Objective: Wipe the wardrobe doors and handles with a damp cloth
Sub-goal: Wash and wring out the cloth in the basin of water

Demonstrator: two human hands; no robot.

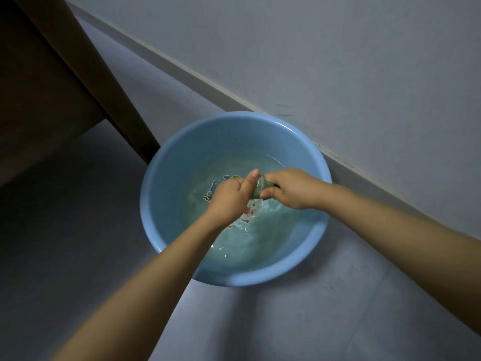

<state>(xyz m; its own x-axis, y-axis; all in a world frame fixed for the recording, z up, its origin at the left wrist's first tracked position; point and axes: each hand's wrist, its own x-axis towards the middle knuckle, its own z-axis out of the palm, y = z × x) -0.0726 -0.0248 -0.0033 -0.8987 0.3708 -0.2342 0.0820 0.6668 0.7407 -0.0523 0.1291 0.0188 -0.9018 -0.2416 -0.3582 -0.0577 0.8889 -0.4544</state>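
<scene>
Blue basin (166, 183) on grey floor (78, 230) — against wall (338, 61).

Both forearms bare, without sleeves or jewellery.

Both bare forearms extend forward from the lower frame edge and converge. The left hand (229, 198) is curled into a fist, thumb raised and pointing away from the body. The right hand (291, 188) faces it, knuckles up, fingers curled under. Both hands grip the same twisted, pale green wet cloth (261, 188) between them, almost touching each other.
</scene>
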